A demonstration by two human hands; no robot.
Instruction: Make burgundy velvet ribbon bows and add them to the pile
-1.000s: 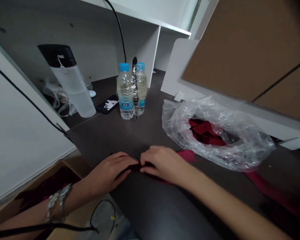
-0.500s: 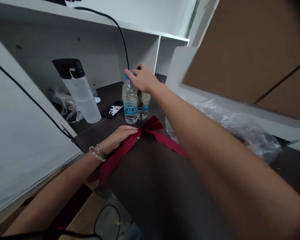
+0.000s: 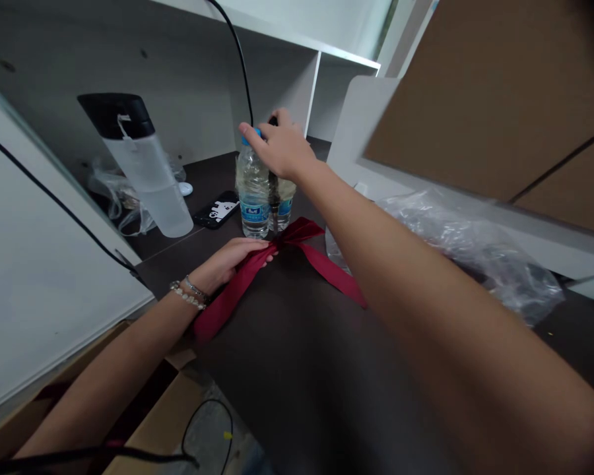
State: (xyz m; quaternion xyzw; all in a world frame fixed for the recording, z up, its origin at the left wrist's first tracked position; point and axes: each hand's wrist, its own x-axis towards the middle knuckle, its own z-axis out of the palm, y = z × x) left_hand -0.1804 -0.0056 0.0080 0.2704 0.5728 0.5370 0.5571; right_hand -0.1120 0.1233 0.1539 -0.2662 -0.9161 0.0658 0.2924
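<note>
My left hand (image 3: 242, 255) pinches a red ribbon bow (image 3: 301, 231) near its knot, thumb on top and fingertips underneath. One tail hangs under my wrist; the other lies to the right on the dark desk. Just behind the bow stand two clear water bottles (image 3: 254, 191) with blue labels, close together. My right hand (image 3: 290, 148) reaches over their tops, its fingers closed around a dark stick-shaped tool (image 3: 274, 191), thumb by a blue cap. Upright between the bottles, the tool has its thin lower end at the bow's knot. Its exact kind is unclear.
A tall frosted water bottle (image 3: 153, 181) with a black lid stands left, beside a black phone (image 3: 216, 210) and a crumpled plastic bag (image 3: 113, 191). More clear plastic (image 3: 455, 231) lies right, below a brown board (image 3: 490, 99). A black cable (image 3: 240, 59) hangs behind the bottles.
My left hand has brought the bow a little closer to the bottles, its knot now at the tool's lower end. My right hand keeps its grip. The camera view has shifted slightly.
</note>
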